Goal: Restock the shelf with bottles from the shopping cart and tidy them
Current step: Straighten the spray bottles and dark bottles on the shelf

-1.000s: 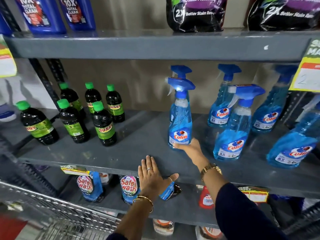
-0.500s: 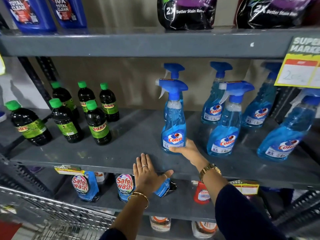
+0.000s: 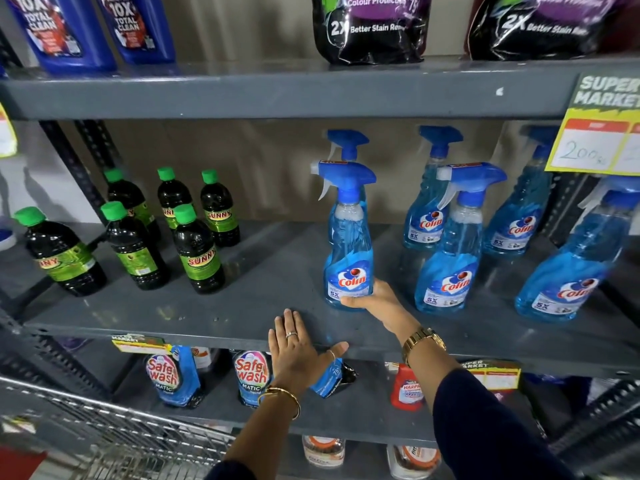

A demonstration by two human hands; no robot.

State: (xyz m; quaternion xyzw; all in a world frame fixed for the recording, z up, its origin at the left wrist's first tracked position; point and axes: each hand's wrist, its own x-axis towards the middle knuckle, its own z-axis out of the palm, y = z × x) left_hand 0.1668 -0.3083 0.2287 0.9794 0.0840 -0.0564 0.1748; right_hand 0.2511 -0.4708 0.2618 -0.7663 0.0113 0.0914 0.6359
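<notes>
A wide bare stretch of grey shelf (image 3: 277, 271) lies open between green-capped dark bottles (image 3: 197, 252) and blue spray bottles (image 3: 450, 258).

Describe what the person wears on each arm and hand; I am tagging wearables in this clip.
The left hand has a thin silver-coloured ring on one finger, another slim ring on the thumb, and a slim gold bangle at the wrist. The right hand shows no ring; its wrist carries a gold metal link watch band, and a dark navy long sleeve covers the forearm.
</notes>
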